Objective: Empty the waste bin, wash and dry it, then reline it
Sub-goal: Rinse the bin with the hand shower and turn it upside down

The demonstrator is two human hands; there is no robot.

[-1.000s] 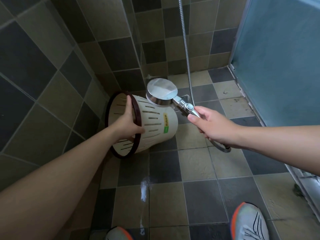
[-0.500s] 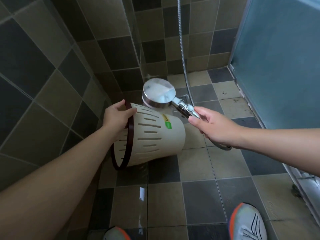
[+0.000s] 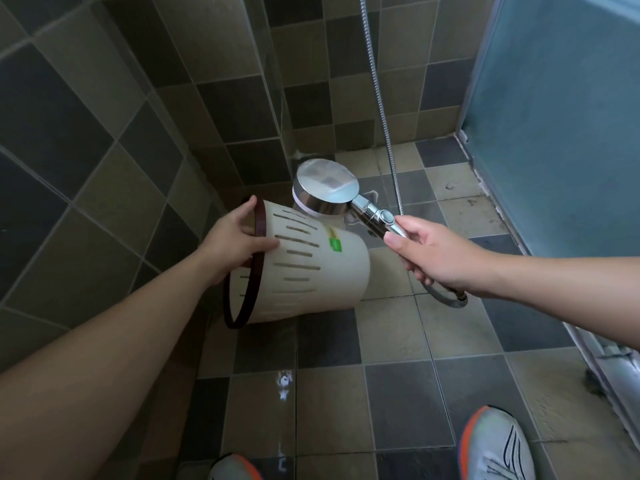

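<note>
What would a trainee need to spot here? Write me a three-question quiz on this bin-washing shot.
1. True or false: the waste bin stands upright on the floor.
2. Which hand holds the shower head by its handle? A) left B) right
3. Fill in: the left hand grips the bin at its dark ____.

Key: 1. False; it is held on its side, its mouth towards the person. 2. B, the right hand. 3. rim.
</note>
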